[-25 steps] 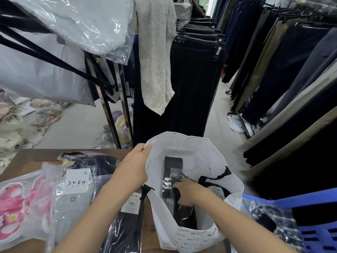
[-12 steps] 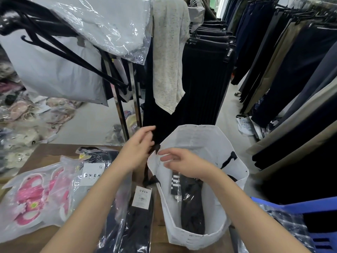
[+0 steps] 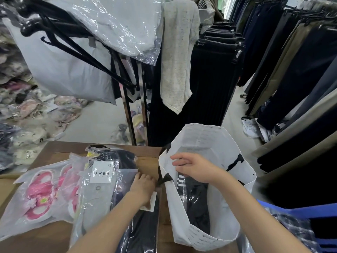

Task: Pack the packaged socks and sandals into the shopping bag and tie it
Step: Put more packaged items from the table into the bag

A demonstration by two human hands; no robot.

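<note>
Hard to read: fingertips of left hand [image 3: 143, 185] tucked among the plastic sleeves, so grip impossible to tell. Lower part of dark sock pack [image 3: 140, 223] cut off by the frame edge.

Since half a second ago: left hand dropped from the bag rim onto that pack. Right hand [image 3: 193, 168] still over the mouth of white shopping bag [image 3: 206, 143], fingers loosely spread, clamped on nothing. One striped dark sock pack [image 3: 195, 198] already inside.

Lying on wooden table [image 3: 60, 147]: pink sandals [image 3: 41, 194] in clear plastic, grey sock pack [image 3: 99, 190] beside them. Beyond, racks of hanging trousers [image 3: 284, 70], concrete floor.
</note>
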